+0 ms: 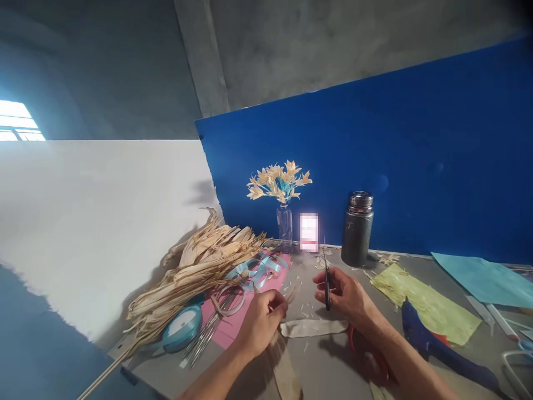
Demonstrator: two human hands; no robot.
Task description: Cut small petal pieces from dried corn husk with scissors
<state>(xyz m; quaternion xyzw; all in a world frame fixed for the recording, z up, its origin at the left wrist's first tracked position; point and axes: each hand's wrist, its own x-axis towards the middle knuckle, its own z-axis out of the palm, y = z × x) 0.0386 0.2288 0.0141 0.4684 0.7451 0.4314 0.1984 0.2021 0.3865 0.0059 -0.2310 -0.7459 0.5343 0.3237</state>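
Note:
My left hand (264, 319) is closed in a pinch, low over the grey table. A dried corn husk strip (285, 369) runs from under it toward me, and a pointed husk tip shows above the knuckles. My right hand (343, 294) is wrapped round dark-handled scissors (327, 286), their thin blade pointing up and away. A gap separates the two hands. Between and below them lies a pale flat husk piece (314, 328), with small trimmings scattered around. Red loops (368, 355) lie partly hidden under my right wrist.
Left: a husk bundle (200, 266), teal ribbon roll (182, 328), wires (208, 330) and pink sheet (227, 328). Behind: husk flowers (278, 180) in a glass bottle (285, 228) and a dark flask (357, 230). Right: a blue glue gun (445, 355), yellow-green sheet (425, 303) and light-blue sheet (483, 278).

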